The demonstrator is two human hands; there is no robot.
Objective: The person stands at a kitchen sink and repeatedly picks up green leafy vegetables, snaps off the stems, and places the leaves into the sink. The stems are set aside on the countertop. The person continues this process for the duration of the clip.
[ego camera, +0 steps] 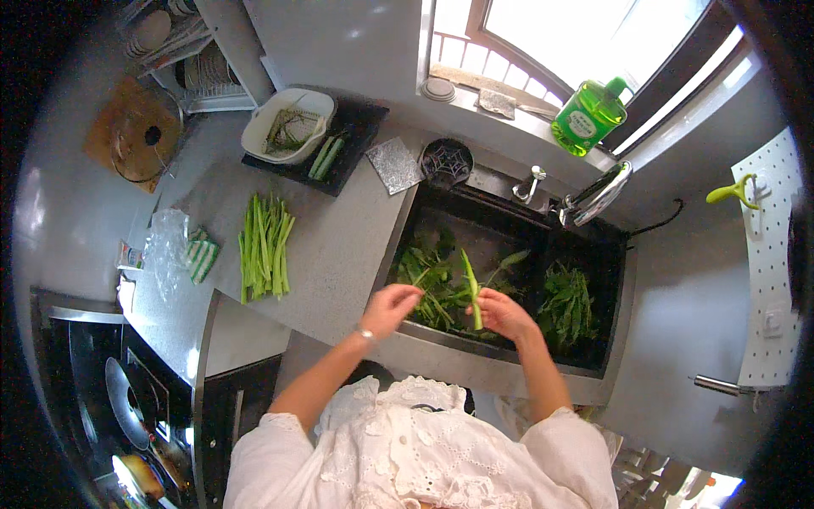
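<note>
My right hand (pixel 503 313) holds a thick green stalk (pixel 470 289) upright over the near part of the dark sink (pixel 509 347). To its left, over the sink's near-left edge, is my left hand (pixel 390 310), fingers bent and close together; whether a thin stem is between them I cannot tell. Leafy greens (pixel 427 270) lie in the sink beneath both hands. Another heap of leaves (pixel 568 300) lies in the right part of the sink. On the counter at the left, a row of trimmed green stalks (pixel 264 248) lies side by side.
A white basket (pixel 253 141) with stems and some green pieces (pixel 327 156) are on a black board (pixel 356 127). The faucet (pixel 594 197) stands behind the sink, with a green detergent bottle (pixel 586 121) on the sill. Plastic bags (pixel 166 245) lie at the counter's left.
</note>
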